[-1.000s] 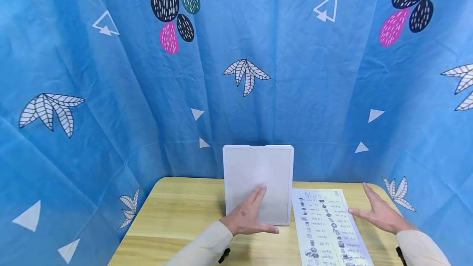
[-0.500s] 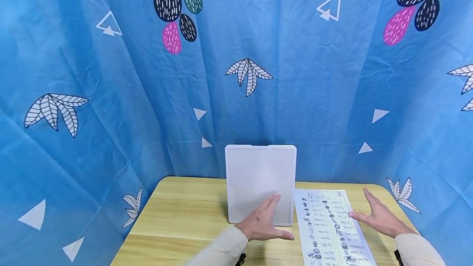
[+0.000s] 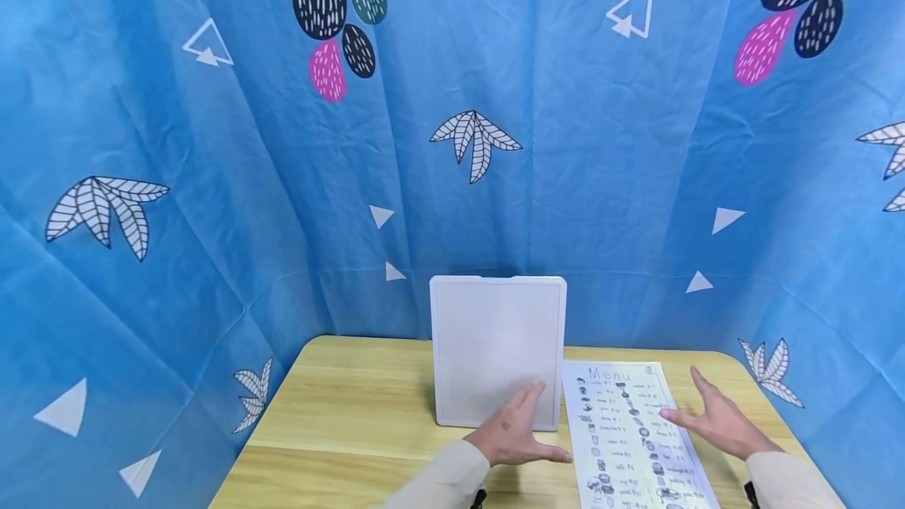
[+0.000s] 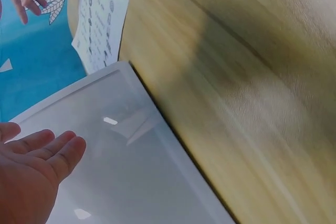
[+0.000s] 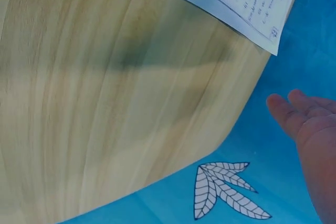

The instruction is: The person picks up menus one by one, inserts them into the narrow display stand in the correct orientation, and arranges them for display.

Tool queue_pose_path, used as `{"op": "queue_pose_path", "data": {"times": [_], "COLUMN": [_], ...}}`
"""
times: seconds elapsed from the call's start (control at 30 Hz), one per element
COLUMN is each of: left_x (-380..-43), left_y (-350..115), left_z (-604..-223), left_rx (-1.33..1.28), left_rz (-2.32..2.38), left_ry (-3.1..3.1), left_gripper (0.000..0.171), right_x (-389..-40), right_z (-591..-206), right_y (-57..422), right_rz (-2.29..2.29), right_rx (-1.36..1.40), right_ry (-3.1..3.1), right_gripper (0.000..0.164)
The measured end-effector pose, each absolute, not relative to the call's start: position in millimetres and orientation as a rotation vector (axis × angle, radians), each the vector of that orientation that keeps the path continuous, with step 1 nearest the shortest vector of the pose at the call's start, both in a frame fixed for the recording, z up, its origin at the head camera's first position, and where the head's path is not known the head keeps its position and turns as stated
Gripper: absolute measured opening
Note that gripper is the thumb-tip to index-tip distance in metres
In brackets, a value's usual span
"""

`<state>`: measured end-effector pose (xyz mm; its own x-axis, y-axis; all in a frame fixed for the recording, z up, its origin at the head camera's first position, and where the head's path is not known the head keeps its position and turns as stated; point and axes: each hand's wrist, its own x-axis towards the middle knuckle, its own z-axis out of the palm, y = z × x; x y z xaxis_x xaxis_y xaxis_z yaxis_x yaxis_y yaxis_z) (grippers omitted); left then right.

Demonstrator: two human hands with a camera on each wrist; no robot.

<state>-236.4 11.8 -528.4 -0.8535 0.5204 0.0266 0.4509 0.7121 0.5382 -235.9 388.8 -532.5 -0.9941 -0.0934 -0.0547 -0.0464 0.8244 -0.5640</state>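
Observation:
A white rectangular board (image 3: 495, 344) with a raised rim stands upright at the back of the table. My left hand (image 3: 511, 432) hovers in front of its lower right part, fingers extended and thumb pointing right; in the left wrist view the fingers (image 4: 65, 156) hold nothing. A paper menu (image 3: 625, 446), with handwritten lines and small drawings, lies flat to the right of the board. Over the menu's right edge, my right hand (image 3: 724, 421) has its thumb and fingers spread apart, holding nothing. Part of that hand (image 5: 315, 129) shows in the right wrist view.
The light wooden table (image 3: 339, 407) has rounded back corners. A blue patterned curtain (image 3: 601, 179) hangs behind it and along both sides. Dark bands circle both wrists at the sleeve ends.
My left hand has moved right and slightly down across the front of the board, toward the menu. The right hand has dropped slightly. Board and menu stay put on the table.

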Motion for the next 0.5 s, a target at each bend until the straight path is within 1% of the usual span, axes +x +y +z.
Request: {"op": "queue_pose_path", "data": {"times": [0.5], "left_x": [-236], "left_y": [36], "left_z": [-550], "left_rx": [0.743], "left_rz": [0.945], "left_ry": [2.776], "left_gripper": [0.114], "right_x": [-243], "right_z": [-547], "right_y": [389], "right_rz": [-0.918], "right_rx": [-0.025], "right_ry": [2.841], "right_gripper": [0.113]}}
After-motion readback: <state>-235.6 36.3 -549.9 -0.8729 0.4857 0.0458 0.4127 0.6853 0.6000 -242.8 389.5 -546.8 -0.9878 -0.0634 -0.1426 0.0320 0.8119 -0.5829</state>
